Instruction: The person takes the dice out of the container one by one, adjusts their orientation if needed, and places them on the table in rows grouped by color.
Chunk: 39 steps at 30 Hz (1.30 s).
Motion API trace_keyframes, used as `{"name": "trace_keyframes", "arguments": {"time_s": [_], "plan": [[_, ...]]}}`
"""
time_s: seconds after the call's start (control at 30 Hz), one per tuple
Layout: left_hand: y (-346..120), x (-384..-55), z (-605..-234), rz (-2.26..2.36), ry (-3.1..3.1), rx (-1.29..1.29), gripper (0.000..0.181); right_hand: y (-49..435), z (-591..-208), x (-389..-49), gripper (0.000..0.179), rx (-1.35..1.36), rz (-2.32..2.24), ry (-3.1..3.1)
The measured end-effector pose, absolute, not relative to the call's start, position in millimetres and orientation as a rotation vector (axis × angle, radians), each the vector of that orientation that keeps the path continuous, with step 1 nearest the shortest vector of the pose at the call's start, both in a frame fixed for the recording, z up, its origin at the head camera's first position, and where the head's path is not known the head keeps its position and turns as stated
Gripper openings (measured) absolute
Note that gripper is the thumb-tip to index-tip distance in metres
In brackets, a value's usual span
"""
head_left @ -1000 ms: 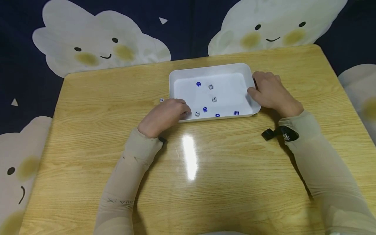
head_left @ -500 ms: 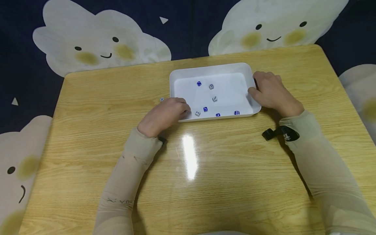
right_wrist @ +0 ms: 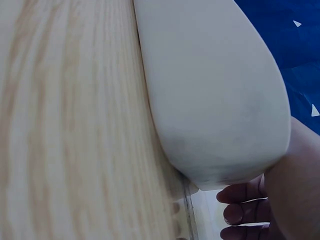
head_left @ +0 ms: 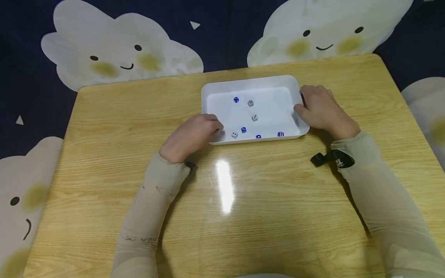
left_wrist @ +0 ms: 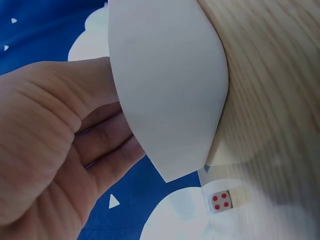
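Observation:
A shallow white tray (head_left: 229,85) sits on the wooden table with several blue and white dice inside. My left hand (head_left: 191,135) reaches over its near left corner, fingers curled down inside the wall; whether they pinch a die I cannot tell. In the left wrist view the tray's outer wall (left_wrist: 165,85) covers those fingertips. At the right end my right hand (head_left: 321,110) grips the tray's side, thumb over the rim. A white die with red dots (left_wrist: 220,201) lies on the table outside the tray, hidden by my left hand in the head view.
Among the dice are a blue one (head_left: 236,99) and a white one (head_left: 255,117) farther in, and a blue one (head_left: 280,134) along the near wall. Beyond the table's far edge hangs a dark cloth with cloud faces (head_left: 121,46).
My left hand has shifted slightly left and away from me, now covering the die outside the tray in the head view. My right hand and the tray hold still.

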<state>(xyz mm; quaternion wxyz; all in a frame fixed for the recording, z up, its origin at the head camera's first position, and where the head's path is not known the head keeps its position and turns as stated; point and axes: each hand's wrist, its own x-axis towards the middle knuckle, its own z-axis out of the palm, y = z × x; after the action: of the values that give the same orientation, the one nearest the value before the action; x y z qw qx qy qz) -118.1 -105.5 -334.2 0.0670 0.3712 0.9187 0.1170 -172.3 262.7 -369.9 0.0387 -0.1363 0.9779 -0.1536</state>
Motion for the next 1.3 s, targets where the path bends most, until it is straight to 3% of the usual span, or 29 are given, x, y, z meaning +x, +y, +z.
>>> {"name": "trace_keyframes", "arguments": {"time_s": [0.27,0.87,1.3], "plan": [[-110.5,-117.3,-332.4,0.348,2.788,1.093,0.026,261.2,-371.8,-172.7,0.028,-0.445,-0.489,3.005],[-116.1,-116.4,-329.8,0.384,2.832,1.073,0.021,260.9,-369.7,-170.0,0.04,-0.454,-0.448,3.004],[-119.7,-117.5,-326.2,0.406,2.852,1.061,0.021,261.0,-370.7,-170.3,0.034,-0.5,-0.399,3.008]]}}
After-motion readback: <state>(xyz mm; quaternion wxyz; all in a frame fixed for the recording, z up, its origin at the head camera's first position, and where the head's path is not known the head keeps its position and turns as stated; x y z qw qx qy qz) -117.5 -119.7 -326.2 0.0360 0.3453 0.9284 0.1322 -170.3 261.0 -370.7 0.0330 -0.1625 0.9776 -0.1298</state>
